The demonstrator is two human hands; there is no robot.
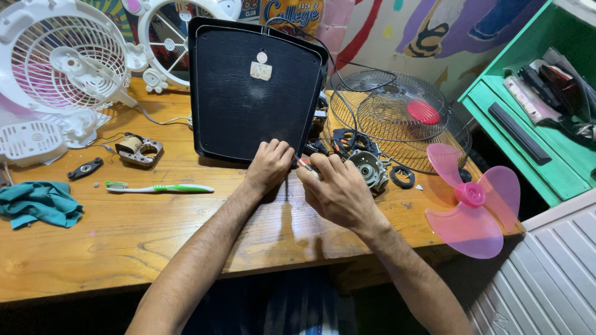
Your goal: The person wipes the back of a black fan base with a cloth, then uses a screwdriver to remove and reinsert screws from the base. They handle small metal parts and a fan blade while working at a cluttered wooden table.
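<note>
Left hand lay curled over the lower edge of the black panel, fingers folded against it, bracing it where it stood tilted up off the wooden table. Right hand sat just beside the left, closed around a thin tool with a red tip that met the panel's bottom corner; what the tip engaged was hidden by the fingers. Hands nearly touching.

Judged: the work wanted the panel pinned hard by the left so the tool would not skate, and the tool kept in line with whatever it was seated in.

Beyond the right hand: small motor, black ring, wire fan guard, pink fan blade. Well out from the left hand: green toothbrush, teal cloth, white fan housing.
</note>
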